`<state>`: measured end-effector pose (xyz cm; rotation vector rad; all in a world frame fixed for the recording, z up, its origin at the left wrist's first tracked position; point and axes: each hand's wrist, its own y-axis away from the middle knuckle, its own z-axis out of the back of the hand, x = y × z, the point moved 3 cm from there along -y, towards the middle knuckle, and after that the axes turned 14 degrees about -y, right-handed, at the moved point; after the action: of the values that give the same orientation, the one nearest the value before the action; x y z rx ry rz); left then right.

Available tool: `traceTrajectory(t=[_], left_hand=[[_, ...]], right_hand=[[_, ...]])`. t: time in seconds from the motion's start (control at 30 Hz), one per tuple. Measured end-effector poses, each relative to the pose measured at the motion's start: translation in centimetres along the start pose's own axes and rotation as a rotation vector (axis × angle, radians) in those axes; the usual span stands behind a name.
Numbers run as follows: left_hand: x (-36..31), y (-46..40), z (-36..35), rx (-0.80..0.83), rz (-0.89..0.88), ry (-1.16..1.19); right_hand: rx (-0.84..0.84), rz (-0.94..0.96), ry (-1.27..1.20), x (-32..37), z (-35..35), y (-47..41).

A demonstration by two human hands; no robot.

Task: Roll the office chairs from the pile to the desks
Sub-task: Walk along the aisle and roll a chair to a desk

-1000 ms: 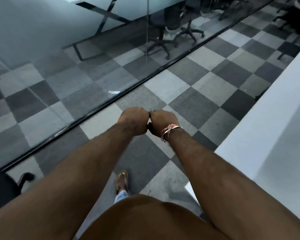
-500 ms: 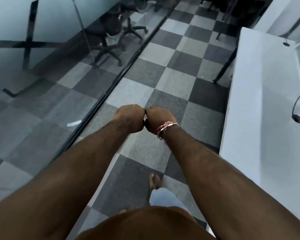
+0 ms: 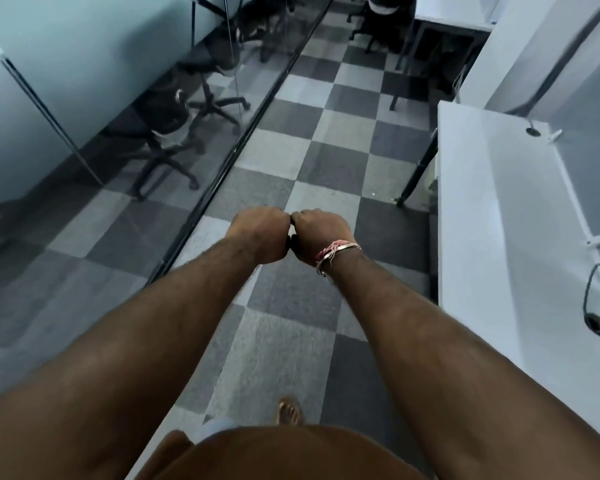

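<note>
While your left hand (image 3: 258,235) and right hand (image 3: 317,237) stay fisted together around something small and dark, grab a chair (image 3: 174,133) at 10 o'clock by its stiff back; it should roll easily.

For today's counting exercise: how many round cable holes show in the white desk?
2. One cable hole at the desk's far end; the other nearer, by the frame's right edge. More may lie out of view.
</note>
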<state>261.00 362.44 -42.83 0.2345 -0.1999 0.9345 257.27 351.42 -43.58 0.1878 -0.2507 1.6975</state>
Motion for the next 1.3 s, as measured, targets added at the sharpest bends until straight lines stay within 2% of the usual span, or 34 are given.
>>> traceTrajectory(t=[0.23,0.43,0.77,0.87,1.07,1.3], left_hand=[[2.4,-15.5,0.6,-0.036,-0.054,-0.021],[5.8,-31.9,-0.5,-0.058,-0.082,0.04],[11.4,-58.2,4.1,-0.083,-0.2,0.02],[11.9,-64.6,4.1,-0.081,-0.223,0.005],[12.0,-82.6,5.1,-0.098,-0.226,0.007],[13.2,-102.5,10.2,-0.103,-0.179,0.014]], right_hand=[[-0.022,-0.055,0.016,-8.7,1.3,-12.5],[-0.015,-0.129,0.002,-16.9,1.7,-26.6],[-0.114,-0.293,-0.009,-30.0,6.9,-47.2],[-0.117,-0.292,-0.01,-33.9,7.1,-52.1],[-0.118,-0.274,0.018,-46.8,8.0,-65.5],[-0.108,-0.243,0.022,-59.9,13.7,-81.1]])
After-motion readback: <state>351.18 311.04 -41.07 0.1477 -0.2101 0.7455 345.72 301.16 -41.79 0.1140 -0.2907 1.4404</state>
